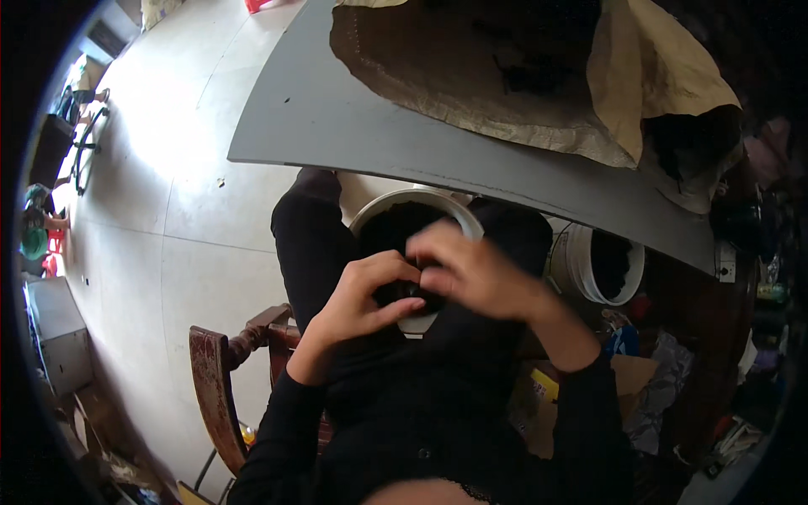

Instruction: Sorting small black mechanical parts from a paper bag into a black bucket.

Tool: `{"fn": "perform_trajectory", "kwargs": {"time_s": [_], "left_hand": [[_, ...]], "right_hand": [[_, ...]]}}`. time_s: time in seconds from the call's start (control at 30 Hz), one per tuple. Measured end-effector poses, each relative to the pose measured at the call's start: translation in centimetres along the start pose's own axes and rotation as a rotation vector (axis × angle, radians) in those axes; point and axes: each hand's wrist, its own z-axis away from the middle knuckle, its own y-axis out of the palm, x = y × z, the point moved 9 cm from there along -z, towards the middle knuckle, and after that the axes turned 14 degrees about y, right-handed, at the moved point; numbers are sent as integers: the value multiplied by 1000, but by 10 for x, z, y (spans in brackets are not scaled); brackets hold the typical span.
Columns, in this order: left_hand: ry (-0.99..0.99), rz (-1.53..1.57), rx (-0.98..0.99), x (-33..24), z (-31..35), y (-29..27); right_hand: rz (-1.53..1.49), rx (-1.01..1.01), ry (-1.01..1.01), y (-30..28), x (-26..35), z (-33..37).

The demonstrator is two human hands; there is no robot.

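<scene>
White bucket (470,221), in the head view, sits between the person's legs (310,240), holding dark material (385,229) that looks loose and probably light, while its stiff-looking rim seems the surest place to lift it. Over it, the left hand's (368,295) thumb and fingers curve slightly apart, and the blurred right hand (480,273) curls close beside them; whether either pinches anything, I cannot tell.
</scene>
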Motion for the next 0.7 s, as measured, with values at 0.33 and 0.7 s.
{"fn": "perform_trajectory", "kwargs": {"time_s": [0.33, 0.7], "left_hand": [[-12, -481, 111, 11, 6, 19], [4, -419, 148, 19, -6, 35]], "right_hand": [[402, -958, 252, -239, -131, -107], [415, -852, 193, -141, -109, -139]]}}
